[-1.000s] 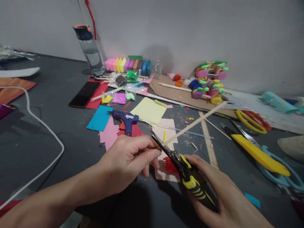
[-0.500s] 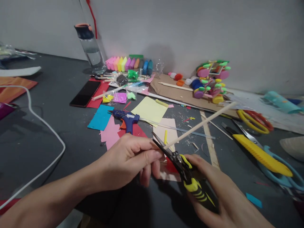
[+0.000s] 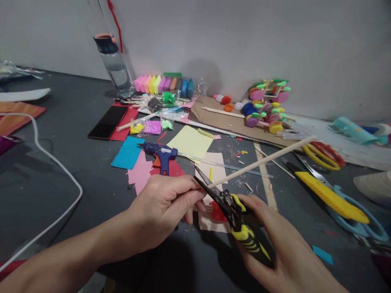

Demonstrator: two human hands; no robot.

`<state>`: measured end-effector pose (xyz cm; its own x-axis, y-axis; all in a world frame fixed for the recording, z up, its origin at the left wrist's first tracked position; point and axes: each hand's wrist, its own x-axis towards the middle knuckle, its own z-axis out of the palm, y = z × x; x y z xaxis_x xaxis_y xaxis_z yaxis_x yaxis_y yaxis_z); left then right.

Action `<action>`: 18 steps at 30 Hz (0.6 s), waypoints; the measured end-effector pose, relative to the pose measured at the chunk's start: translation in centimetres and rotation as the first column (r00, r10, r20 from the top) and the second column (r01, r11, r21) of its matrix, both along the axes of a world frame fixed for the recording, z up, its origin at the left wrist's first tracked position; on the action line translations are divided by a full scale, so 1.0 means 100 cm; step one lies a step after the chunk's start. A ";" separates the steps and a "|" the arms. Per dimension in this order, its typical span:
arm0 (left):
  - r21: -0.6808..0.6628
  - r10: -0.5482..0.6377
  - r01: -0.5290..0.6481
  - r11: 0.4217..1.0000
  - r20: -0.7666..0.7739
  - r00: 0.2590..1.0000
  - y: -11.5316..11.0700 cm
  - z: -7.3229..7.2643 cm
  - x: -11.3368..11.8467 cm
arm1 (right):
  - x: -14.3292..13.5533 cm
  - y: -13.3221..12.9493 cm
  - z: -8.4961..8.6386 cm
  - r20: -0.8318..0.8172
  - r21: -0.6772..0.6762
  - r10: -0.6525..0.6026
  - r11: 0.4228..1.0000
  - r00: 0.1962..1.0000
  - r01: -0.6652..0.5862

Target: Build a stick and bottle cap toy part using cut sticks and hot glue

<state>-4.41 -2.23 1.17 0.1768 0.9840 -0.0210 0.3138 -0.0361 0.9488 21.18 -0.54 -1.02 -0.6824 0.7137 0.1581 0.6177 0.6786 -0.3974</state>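
A thin wooden stick [image 3: 259, 162] slants up to the right, its near end pinched between the thumb and fingers of my left hand [image 3: 172, 203]. My right hand [image 3: 275, 244] is wrapped round the black and yellow handles of long-nose pliers [image 3: 244, 236]. The pliers' jaws are apart and straddle the stick close to my left fingertips. Below the jaws, a red piece [image 3: 219, 211] lies on pale pink paper [image 3: 210, 226]. A blue glue gun [image 3: 161, 154] rests on the table just beyond my left hand.
A yellow utility knife [image 3: 331, 197] and scissors [image 3: 375, 228] lie at the right. Cardboard [image 3: 214, 110] with colourful clay pieces [image 3: 265, 108] is at the back. A water bottle [image 3: 117, 71] and phone [image 3: 108, 122] stand and lie left; a white cable [image 3: 58, 160] crosses the left side.
The stick's far end has dipped slightly and swung right, so the stick lies at a flatter angle. Both hands keep their grips; the whole view has shifted a little.
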 end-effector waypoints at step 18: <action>-0.281 -0.031 0.183 0.942 0.472 0.881 0.003 -0.004 0.000 | 0.005 -0.001 -0.007 -0.006 0.116 0.014 0.993 1.000 -0.013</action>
